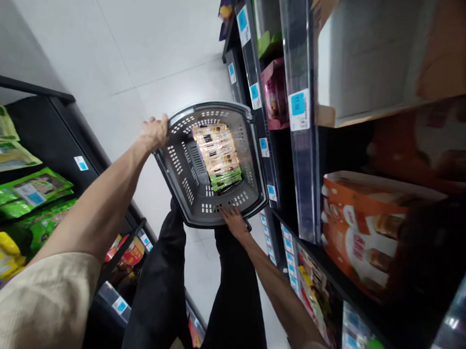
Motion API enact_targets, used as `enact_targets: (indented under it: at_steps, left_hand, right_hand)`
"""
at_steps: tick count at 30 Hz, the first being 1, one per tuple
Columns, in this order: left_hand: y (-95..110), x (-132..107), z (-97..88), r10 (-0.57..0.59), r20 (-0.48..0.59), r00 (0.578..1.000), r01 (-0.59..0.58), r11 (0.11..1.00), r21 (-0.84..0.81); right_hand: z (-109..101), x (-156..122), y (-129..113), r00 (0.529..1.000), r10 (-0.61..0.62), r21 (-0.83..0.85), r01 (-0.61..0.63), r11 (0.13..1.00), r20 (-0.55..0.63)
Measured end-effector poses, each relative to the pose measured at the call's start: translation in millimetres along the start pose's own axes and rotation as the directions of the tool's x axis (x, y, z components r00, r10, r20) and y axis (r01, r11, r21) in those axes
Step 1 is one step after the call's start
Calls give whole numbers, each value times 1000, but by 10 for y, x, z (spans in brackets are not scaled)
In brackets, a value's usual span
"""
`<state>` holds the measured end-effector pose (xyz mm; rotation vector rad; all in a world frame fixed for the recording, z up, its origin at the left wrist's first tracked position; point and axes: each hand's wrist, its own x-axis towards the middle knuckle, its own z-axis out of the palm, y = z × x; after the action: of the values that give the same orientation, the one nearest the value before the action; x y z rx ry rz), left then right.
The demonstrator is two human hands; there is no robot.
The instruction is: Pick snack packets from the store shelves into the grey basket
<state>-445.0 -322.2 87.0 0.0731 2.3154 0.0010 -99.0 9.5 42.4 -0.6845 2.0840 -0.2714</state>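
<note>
A grey plastic shopping basket (194, 210) with slotted walls is held in front of my legs, above the floor. My left hand (156, 133) is closed around its left rim. At the near edge, my right hand (234, 221) grips the rim, with fingertips showing over the inner wall. Inside the basket lies a row of beige snack packets (217, 150), with green packets (227, 179) at the near end. The undersides of both hands are hidden.
Shelves with price tags run close along both sides. On the right stands an orange snack carton (361, 228) below an opened cardboard box (374, 62); a pink carton (275, 93) is farther off. Green snack bags (32, 190) fill the left shelf. Pale floor tiles (147, 29) stretch ahead.
</note>
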Motion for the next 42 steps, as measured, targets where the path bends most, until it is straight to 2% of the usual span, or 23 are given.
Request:
enact_targets:
  at_steps: [4,7,10,12,14,15,17,18,19,21,23,27,31,37,39,42]
  left_hand:
    - [-466,-232,75,-211,17,977,211,977,-11]
    - [-821,-225,30,-279,25,960,280,958,-56]
    - [-1089,-27,-126,-284,-44,958,275,951,-142]
    - [-1214,120,-226,-261,-139,955,229,950,-210]
    - [-1280,163,-261,-251,-230,940,187,945,-268]
    - [-1283,121,-244,-265,-256,930,187,938,-292]
    - [-1232,-96,-142,-330,-236,914,247,914,-321]
    - [-1184,-252,-62,-365,-175,914,292,894,-340]
    - [-1127,-420,31,-404,-62,913,357,862,-360]
    - [-1004,-723,228,-331,150,932,363,825,-434]
    - [-887,-906,398,-293,262,919,388,783,-486]
    - [-716,-919,553,-346,235,908,418,783,-460]
    - [-660,-830,554,-375,247,893,446,802,-397]
    - [-672,-852,570,-365,282,887,454,799,-394]
    - [-710,-854,607,-349,280,894,440,799,-409]
    - [-812,-851,665,-301,253,919,388,803,-452]
  right_hand:
    - [-48,221,-182,998,-51,-38,50,998,-36]
    - [-212,471,-259,994,-95,-54,92,994,-45]
    - [-470,750,-297,994,-98,-51,96,994,-40]
    - [-680,940,-339,997,-74,-44,73,996,-23]
    - [-915,1120,-413,999,-36,-27,36,999,-1]
    - [-1039,1202,-460,1000,-14,-18,14,1000,6]
    - [-1293,1347,-566,999,36,3,-36,999,25]
    - [-1419,1410,-620,998,59,11,-60,998,32]
    - [-1541,1468,-671,996,79,18,-80,997,37]
    - [-1759,1569,-750,994,103,30,-105,994,43]
    - [-1928,1654,-785,994,103,41,-105,994,48]
    - [-2132,1781,-686,994,35,97,-45,994,103]
    - [-2315,1905,-377,987,-22,197,-10,980,157]
    - [-2588,2257,234,981,184,199,-191,961,55]
    - [-2577,2434,376,981,194,194,-190,962,-2]
    - [-2430,2725,474,971,233,190,-220,957,-47]
